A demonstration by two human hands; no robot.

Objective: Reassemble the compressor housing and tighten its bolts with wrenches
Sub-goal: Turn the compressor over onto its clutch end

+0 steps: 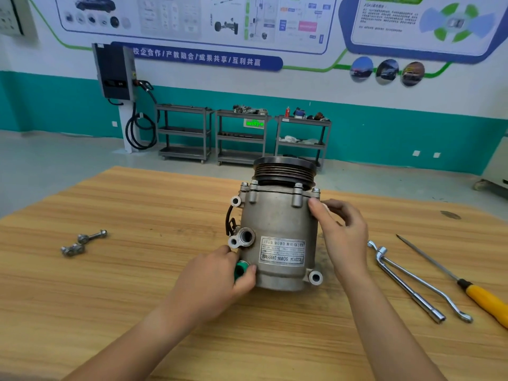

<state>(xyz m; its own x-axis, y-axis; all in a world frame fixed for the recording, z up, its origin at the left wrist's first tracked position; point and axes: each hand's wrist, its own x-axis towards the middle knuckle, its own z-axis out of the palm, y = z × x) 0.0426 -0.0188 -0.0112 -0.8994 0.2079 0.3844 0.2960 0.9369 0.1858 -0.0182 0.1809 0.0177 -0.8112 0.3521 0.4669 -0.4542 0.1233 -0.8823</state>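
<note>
Two hands hold the compressor, which stands upright on the wooden table with its pulley on top. The left hand curls thumb and fingers round the green cap low on the compressor's left side. The right hand clasps the upper right side, thumb on the front. Two bolts lie well to the left; two wrenches and a screwdriver lie to the right.

Hands gripping compressor, wrenches beside, wooden table
</note>
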